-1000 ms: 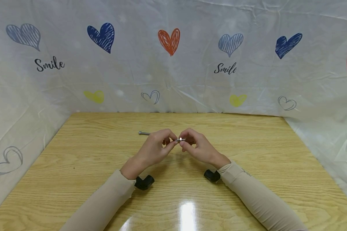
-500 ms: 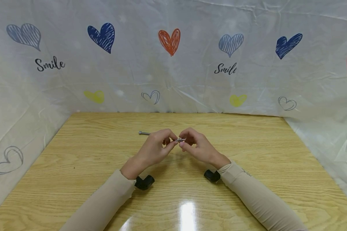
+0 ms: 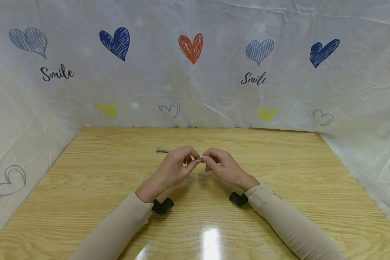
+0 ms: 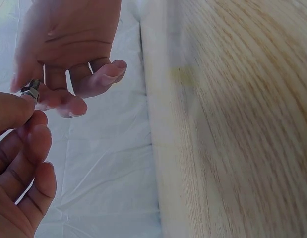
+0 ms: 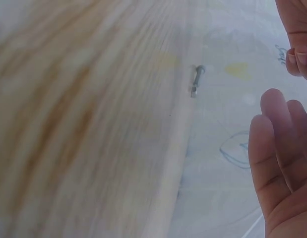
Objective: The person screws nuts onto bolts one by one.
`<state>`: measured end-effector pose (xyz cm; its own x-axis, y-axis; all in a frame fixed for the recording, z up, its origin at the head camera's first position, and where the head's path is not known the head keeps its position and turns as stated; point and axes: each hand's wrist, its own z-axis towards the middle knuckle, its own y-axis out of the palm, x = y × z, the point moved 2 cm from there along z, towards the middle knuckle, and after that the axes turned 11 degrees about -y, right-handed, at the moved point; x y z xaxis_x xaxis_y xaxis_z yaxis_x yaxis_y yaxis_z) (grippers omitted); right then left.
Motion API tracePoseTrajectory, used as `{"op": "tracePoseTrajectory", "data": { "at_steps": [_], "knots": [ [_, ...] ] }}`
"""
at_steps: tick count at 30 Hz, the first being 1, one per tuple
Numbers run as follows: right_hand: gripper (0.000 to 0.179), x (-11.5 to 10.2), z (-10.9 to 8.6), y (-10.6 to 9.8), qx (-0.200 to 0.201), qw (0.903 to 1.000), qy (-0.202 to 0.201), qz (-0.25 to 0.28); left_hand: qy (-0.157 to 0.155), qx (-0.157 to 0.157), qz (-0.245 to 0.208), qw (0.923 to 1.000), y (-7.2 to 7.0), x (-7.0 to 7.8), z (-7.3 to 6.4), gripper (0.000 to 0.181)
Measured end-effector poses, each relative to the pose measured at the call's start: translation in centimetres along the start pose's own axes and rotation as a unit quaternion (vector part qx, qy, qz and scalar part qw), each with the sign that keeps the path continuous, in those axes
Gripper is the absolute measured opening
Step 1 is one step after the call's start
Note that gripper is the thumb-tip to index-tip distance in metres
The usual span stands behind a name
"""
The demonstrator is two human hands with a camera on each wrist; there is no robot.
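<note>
Over the middle of the table, my left hand [image 3: 173, 165] pinches a small metal bolt [image 3: 199, 158] between thumb and index finger. A hex nut [image 4: 29, 91] sits around the bolt's threaded shaft, and in the left wrist view a short end of bare thread sticks out past it. From the other side my right hand [image 3: 225, 167] has its thumb and index fingertips at the nut, pinching there and covering most of it in the head view. The bolt's other end is hidden in my left fingers. In the right wrist view, both grips fall outside the frame.
A second, longer bolt [image 3: 161, 150] lies on the wooden table [image 3: 279, 155] behind my left hand, which partly hides it; a nut [image 5: 194, 92] is at its end. Black curved pieces [image 3: 163, 206] show at both wrists. A white printed cloth [image 3: 214, 83] hangs behind the table.
My right thumb and index finger have closed over the nut, which was bare between them with shaft showing beyond it. The left hand stays nearly in place.
</note>
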<state>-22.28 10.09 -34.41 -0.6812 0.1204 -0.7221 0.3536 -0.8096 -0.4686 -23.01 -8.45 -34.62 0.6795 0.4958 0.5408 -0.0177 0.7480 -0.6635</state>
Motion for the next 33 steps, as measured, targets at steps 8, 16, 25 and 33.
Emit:
{"op": "tracePoseTrajectory", "data": {
  "at_steps": [8,16,25,33],
  "knots": [
    [0.018,-0.32,-0.07,0.03,0.004,0.9998,-0.01,0.018,0.0,0.003,-0.004,1.0,0.05,0.02,-0.04,0.013],
    [0.015,-0.11,-0.01,0.0,-0.001,0.9999,-0.014,0.0,0.001,0.002,0.001,1.0,0.01,0.12,-0.04,0.011],
    [0.016,-0.14,-0.05,0.0,-0.001,0.9999,-0.003,0.01,-0.001,0.002,-0.002,1.0,0.04,0.09,-0.05,0.011],
    [0.014,-0.24,-0.06,0.05,0.006,0.9996,-0.021,0.019,0.0,0.003,-0.004,1.0,0.05,0.13,-0.04,0.011]
  ]
}}
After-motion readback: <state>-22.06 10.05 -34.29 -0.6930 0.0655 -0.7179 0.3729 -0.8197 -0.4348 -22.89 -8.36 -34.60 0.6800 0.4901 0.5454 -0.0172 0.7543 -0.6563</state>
